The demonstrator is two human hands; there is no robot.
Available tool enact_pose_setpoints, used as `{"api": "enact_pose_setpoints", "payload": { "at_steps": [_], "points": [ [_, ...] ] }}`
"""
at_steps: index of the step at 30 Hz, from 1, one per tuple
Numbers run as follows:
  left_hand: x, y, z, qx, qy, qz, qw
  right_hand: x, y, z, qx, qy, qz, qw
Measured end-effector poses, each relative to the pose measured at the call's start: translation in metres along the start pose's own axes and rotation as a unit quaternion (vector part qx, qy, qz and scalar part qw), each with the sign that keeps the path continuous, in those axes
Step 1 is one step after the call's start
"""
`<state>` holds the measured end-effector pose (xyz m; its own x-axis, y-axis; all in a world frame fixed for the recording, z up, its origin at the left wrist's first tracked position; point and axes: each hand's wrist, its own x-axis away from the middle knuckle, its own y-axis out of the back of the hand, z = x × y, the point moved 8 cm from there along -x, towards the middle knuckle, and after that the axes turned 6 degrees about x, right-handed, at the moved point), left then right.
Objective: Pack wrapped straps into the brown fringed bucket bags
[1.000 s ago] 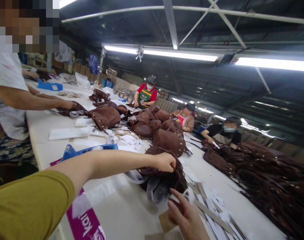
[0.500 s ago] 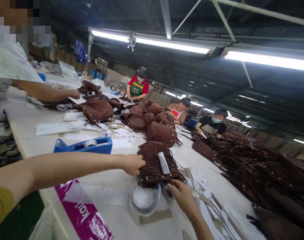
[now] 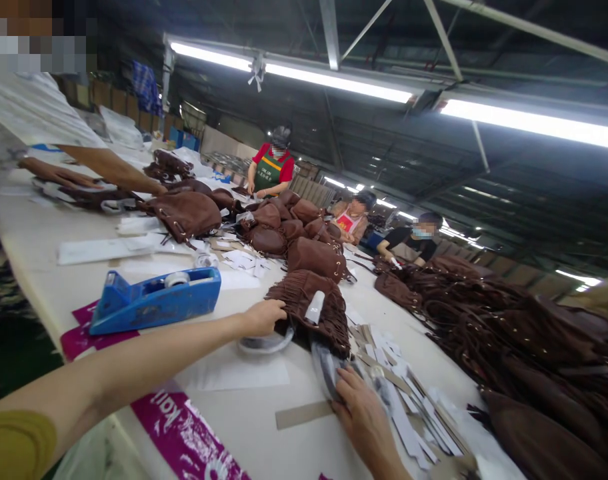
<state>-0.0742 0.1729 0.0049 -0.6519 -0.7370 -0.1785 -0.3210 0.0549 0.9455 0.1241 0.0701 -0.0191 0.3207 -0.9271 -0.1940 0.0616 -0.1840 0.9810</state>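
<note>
Gripping a fringed bag (image 3: 295, 293), left fingers (image 3: 274, 312) rest beyond purple "kai" film (image 3: 184, 430).

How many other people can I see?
4: one in white at the left; farther back, left to right, one with a green apron, one with a red-and-white apron and one in black. Others may be hidden.

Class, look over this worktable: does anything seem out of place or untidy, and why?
The white and tan strips beside the right hand look untidy: they lie loose, crossing at odd angles. Nothing looks plainly damaged.
</note>
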Motion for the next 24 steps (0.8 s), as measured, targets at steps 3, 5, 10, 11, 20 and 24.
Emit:
{"api": "enact_pose_setpoints", "payload": {
  "at_steps": [3, 5, 10, 11, 20, 24],
  "points": [
    [0.002, 0.009, 0.008, 0.037, 0.002, 0.051, 0.998, 0.013, -0.004, 0.001, 0.02, 0.009, 0.0, 1.0],
    [0.007, 0.012, 0.004, 0.056, -0.005, 0.079, 0.995, 0.015, -0.008, 0.005, 0.017, -0.009, 0.002, 1.0],
    [0.03, 0.002, -0.014, 0.047, -0.009, 0.126, 0.991, 0.009, -0.003, 0.021, -0.008, -0.062, 0.021, 0.998],
    [0.033, 0.001, -0.016, 0.047, -0.005, 0.11, 0.993, 0.008, -0.001, 0.024, -0.005, -0.068, 0.025, 0.997],
    [0.032, 0.039, 0.0, 0.256, 0.044, -0.139, 0.956, 0.014, 0.003, 0.037, -0.111, -0.029, -0.021, 0.993],
    [0.043, 0.074, 0.009, 0.38, 0.039, -0.197, 0.903, 0.022, 0.01, 0.011, -0.264, -0.123, -0.065, 0.954]
  ]
}}
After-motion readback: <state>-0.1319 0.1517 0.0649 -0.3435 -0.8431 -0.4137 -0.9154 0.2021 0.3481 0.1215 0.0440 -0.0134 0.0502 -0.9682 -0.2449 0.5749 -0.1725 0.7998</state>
